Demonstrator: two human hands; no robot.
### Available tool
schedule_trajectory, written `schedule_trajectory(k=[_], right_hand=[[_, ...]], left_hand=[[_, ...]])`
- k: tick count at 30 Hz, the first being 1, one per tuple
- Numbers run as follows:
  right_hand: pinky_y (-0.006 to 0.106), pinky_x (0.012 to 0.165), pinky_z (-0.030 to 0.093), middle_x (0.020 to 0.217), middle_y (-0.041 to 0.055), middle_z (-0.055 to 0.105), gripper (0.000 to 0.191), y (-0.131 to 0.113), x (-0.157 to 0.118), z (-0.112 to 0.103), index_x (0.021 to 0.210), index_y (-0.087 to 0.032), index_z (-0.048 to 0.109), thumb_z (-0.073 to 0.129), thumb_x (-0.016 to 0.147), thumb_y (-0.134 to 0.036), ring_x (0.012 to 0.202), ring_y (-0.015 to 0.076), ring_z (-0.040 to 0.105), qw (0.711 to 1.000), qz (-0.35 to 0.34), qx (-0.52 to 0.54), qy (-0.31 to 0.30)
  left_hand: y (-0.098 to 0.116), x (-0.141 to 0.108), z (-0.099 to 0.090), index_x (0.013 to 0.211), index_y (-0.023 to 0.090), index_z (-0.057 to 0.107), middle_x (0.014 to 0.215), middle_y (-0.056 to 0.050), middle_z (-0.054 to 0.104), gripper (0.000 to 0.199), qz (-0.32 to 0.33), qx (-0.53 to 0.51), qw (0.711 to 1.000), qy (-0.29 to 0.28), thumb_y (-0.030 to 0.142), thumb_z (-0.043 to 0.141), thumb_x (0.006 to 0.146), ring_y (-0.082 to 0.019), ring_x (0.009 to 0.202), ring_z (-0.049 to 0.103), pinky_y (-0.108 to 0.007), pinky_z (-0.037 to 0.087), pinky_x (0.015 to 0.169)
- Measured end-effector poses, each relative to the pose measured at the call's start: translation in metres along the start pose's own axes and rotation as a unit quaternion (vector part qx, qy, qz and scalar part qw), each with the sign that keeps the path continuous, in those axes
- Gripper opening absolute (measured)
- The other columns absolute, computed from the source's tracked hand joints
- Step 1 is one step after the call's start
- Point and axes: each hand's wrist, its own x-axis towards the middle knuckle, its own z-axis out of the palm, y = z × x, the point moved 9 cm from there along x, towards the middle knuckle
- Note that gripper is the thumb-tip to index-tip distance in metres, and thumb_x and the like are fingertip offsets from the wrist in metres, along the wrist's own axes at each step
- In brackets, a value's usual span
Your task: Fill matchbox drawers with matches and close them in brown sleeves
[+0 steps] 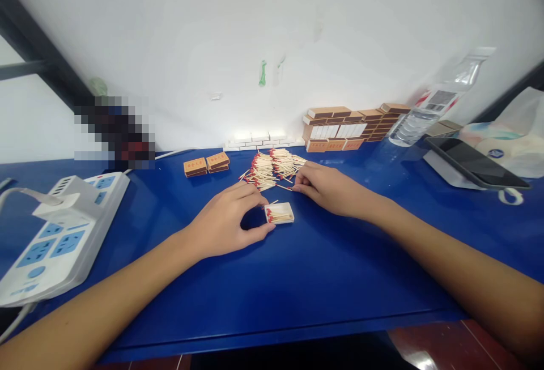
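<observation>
My left hand (232,220) grips the left end of a small white matchbox tray (289,220) between thumb and fingers. Several red-tipped matches (275,215) lie inside the tray. Beyond it spreads a loose heap of matches (266,170), heads mostly toward the left. My right hand (318,186) is at the heap's right edge with thumb and forefinger pinched together. A match (284,187) reaches from the heap to those fingertips. Part of the heap is hidden behind the right hand.
Against the wall stand white trays (255,141) in a row and stacked matchboxes (331,132). More matchboxes (195,166) lie at the left. A power strip (80,245) sits far left. A water bottle (437,101) and a phone (476,160) on a white box are at the right.
</observation>
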Motion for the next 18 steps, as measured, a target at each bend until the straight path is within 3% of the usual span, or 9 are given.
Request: schedule_trajectory(k=[8, 18], right_hand=[[0.035, 0.076, 0.045, 0.107, 0.0105, 0.062, 0.017, 0.000, 0.001, -0.003, 0.098, -0.020, 0.056, 0.047, 0.108, -0.030, 0.084, 0.0221, 0.060, 0.999, -0.024, -0.026, 0.030], [0.032, 0.074, 0.044, 0.109, 0.0087, 0.062, 0.011, -0.013, 0.006, 0.001, 0.099, -0.020, 0.056, 0.050, 0.108, -0.025, 0.083, 0.0198, 0.060, 0.997, -0.041, -0.034, 0.062]], left_hand=[[-0.001, 0.000, 0.001, 0.109, 0.017, 0.071, 0.105, -0.009, 0.073, 0.026, -0.003, 0.001, 1.000, -0.002, 0.038, 0.073, 0.094, -0.026, 0.099, 0.069, -0.044, 0.059, 0.088], [-0.001, -0.001, 0.001, 0.106, 0.018, 0.071, 0.104, -0.008, 0.073, 0.023, 0.000, -0.004, 1.000, -0.004, 0.038, 0.074, 0.094, -0.024, 0.098, 0.068, -0.042, 0.059, 0.088]])
